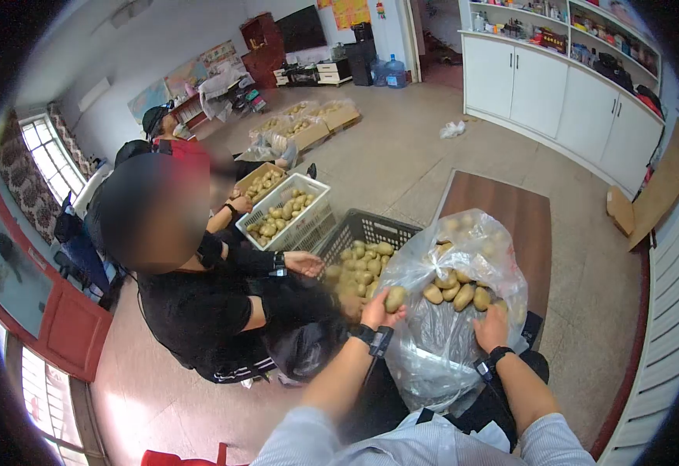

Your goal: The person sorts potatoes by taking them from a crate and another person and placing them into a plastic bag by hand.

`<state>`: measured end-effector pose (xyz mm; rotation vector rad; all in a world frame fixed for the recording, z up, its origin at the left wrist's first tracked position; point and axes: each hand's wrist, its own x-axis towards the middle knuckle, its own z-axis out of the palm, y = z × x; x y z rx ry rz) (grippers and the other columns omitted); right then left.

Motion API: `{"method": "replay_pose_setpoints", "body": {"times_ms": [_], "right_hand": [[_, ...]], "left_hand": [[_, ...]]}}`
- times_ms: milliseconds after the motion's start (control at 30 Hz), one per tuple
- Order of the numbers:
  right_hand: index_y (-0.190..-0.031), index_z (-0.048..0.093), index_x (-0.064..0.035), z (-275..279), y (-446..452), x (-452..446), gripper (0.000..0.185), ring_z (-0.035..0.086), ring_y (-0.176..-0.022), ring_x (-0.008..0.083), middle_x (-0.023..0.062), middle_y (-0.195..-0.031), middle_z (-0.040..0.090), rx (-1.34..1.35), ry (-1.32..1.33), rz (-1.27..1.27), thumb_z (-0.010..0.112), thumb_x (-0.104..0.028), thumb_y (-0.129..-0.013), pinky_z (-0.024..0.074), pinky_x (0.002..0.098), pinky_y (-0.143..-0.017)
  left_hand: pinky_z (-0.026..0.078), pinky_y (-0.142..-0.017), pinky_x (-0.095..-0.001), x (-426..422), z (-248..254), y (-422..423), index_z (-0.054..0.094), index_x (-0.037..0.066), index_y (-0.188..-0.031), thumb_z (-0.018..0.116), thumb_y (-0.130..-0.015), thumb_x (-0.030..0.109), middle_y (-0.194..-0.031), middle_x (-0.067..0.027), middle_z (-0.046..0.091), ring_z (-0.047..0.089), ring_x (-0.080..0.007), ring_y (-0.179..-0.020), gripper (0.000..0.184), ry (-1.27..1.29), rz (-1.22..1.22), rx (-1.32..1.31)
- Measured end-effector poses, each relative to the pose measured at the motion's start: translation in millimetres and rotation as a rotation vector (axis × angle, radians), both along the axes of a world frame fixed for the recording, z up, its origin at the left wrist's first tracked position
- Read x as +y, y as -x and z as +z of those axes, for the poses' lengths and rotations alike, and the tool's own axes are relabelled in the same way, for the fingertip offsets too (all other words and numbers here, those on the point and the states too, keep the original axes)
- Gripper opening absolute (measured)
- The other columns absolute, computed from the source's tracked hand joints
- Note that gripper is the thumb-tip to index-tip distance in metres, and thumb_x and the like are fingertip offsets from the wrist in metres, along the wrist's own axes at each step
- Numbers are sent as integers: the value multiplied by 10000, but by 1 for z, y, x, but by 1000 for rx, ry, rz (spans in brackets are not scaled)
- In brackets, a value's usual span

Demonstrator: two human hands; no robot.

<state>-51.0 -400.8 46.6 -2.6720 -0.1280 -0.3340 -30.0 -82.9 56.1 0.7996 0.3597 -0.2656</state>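
My left hand (382, 312) is closed around a potato (395, 299), held at the left edge of a clear plastic bag (433, 365). The bag stands in front of me with its mouth open, and several potatoes (450, 292) show inside. My right hand (492, 326) is at the bag's right side, next to the potatoes; its fingertips are partly hidden, so its grip is unclear. Left of the bag is a dark plastic crate (370, 225) holding many potatoes (363, 268). A co-worker's hands (304, 263) are at that crate.
A co-worker in black (192, 303) sits close on my left, with another person (172, 144) beyond. A white crate (308, 217) of potatoes stands past the dark one. Cardboard boxes (343, 118) of potatoes lie farther back. A brown board (537, 233) lies behind the bag.
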Motion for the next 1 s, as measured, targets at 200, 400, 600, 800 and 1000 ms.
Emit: {"method": "replay_pose_setpoints", "body": {"times_ms": [200,400,600,800,1000], "right_hand": [[-1175,488,-43,-9,0,-4,533,409,-1188,390,182,-1267,393,156,17,-113,701,-229,-722,389,480,-970],[-1174,498,-78,-1,7,1,518,449,-1136,394,180,-1242,398,182,20,-192,701,-213,-717,412,489,-924],[-1125,548,-107,-19,13,-3,469,481,-1064,373,172,-1091,503,162,210,-127,707,-267,-714,412,498,-894],[-1066,574,-111,-27,18,-6,359,474,-1041,411,173,-1040,527,173,255,-60,644,-268,-751,428,515,-858],[-1026,595,-104,-28,29,3,309,470,-1036,428,163,-1006,552,297,298,49,610,-269,-766,429,518,-858]], "left_hand": [[528,-644,-424,35,-11,-22,488,45,-1147,489,-935,313,-1026,-147,571,571,-310,-761,342,102,231,173],[544,-669,-467,46,-11,-23,447,37,-1193,530,-909,253,-1117,-174,536,577,-357,-847,366,69,371,190],[584,-603,-445,51,-11,-25,420,-15,-1194,518,-918,287,-1026,-239,546,618,-363,-788,420,36,409,223],[547,-687,-485,59,-28,-27,449,13,-1206,544,-895,201,-1117,-210,523,577,-382,-852,376,38,421,223],[545,-675,-493,64,-32,-32,441,23,-1217,569,-879,182,-1126,-183,523,556,-362,-935,394,49,477,312]]}}
